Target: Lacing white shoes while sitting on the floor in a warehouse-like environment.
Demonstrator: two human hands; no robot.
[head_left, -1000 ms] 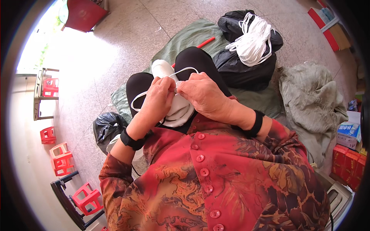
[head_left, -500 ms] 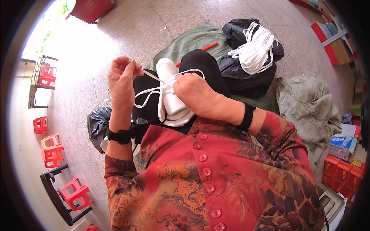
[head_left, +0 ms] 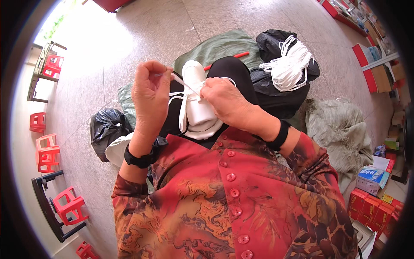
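Note:
Between my black-clad thighs rests a smooth white object (head_left: 201, 113), with a rounded far end and a wider round rim at the near end; its kind is not clear. A flat white cord (head_left: 185, 83) is stretched across it, with loops hanging down its left side. My left hand (head_left: 151, 93), raised to the left of the object, pinches one stretch of this cord between thumb and fingers. Close against the object's right side, my right hand (head_left: 230, 103) is closed on the cord too. Its curled fingers cover part of the cord and the object.
A large hank of white cord (head_left: 288, 64) lies on black plastic bags (head_left: 274, 41) at the far right. Greenish cloth (head_left: 215, 47) and a red stick (head_left: 241, 55) lie beyond my knees. Another black bag (head_left: 108, 129) sits left, a pale sack (head_left: 338, 134) right. Red stools (head_left: 69, 206) line the left.
My left hand has turned and come a little nearer my right hand, drawing the cord into a shorter stretch. The view has shifted slightly. My right hand keeps its place beside the white object.

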